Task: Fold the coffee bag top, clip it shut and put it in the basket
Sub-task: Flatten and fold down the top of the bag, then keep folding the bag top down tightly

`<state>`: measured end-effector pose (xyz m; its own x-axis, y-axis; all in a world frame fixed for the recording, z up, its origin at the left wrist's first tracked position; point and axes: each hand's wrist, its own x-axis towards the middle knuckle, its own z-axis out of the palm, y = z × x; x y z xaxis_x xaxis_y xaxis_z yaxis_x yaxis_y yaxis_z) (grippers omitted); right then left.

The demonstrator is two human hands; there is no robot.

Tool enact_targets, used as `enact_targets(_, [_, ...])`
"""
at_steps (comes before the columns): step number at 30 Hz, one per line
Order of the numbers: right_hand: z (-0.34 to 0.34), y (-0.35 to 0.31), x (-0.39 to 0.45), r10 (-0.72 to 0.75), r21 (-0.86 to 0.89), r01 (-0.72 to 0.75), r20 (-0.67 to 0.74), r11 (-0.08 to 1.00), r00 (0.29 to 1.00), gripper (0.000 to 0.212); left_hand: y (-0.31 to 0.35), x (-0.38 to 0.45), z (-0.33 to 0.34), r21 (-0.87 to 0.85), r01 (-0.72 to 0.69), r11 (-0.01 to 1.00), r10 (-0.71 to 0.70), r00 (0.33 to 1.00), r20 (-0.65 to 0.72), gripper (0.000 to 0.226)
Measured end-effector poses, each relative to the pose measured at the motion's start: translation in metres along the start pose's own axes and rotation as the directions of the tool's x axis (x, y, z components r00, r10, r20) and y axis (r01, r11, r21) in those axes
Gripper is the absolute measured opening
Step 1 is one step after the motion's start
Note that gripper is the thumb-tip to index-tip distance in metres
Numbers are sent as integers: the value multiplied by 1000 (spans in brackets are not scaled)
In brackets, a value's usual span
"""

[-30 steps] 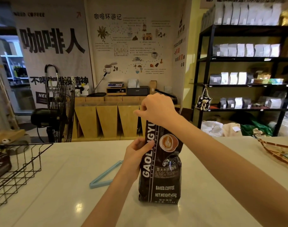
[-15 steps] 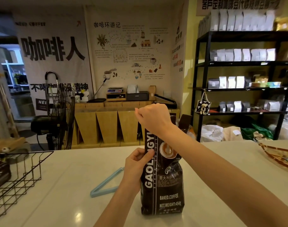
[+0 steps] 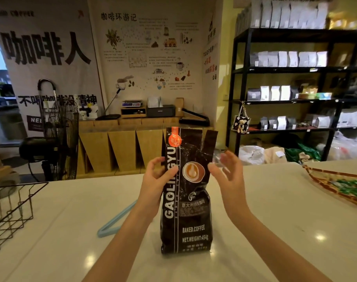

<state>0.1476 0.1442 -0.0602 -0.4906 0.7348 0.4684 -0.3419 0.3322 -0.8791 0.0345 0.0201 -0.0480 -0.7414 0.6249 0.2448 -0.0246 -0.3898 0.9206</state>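
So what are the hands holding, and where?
The left hand holds the coffee bag by its left edge, halfway up; the right hand holds nothing.

The glossy white worktop [image 3: 265,231] carries a coffee bag [image 3: 187,210] upright at centre frame, a pale blue clip [image 3: 116,222] lying just left of it, a wire basket [image 3: 13,208] at far left and a woven tray [image 3: 324,184] at far right.

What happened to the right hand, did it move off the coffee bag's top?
Yes. The right hand came down from the top of the coffee bag and is now open beside the bag's cup picture.
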Motion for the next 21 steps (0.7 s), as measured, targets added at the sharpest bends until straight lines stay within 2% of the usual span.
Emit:
enact_targets(3, [-6,22,-9,252,18,-267,272,963,929,90,9,5,9,105,-6,994,2,999,46,65])
enact_targets(6, [-2,26,-16,297,-8,-323,412,946,861,83,18,10,17,217,-28,976,17,998,53,41])
enact_targets(9, [4,28,-19,266,-29,-279,407,960,874,91,22,17,19,281,-19,960,13,1000,23,36])
enact_targets(12, [5,27,-20,256,-37,-262,385,964,887,87,25,19,20,298,-29,954,28,1000,7,37])
enact_targets(16, [5,27,-21,252,-55,-250,379,967,891,79,22,17,22,223,-50,973,58,998,-31,31])
enact_targets(21, [8,28,-22,241,-56,-238,383,970,892,81,16,15,20,124,-50,991,73,980,-183,30])
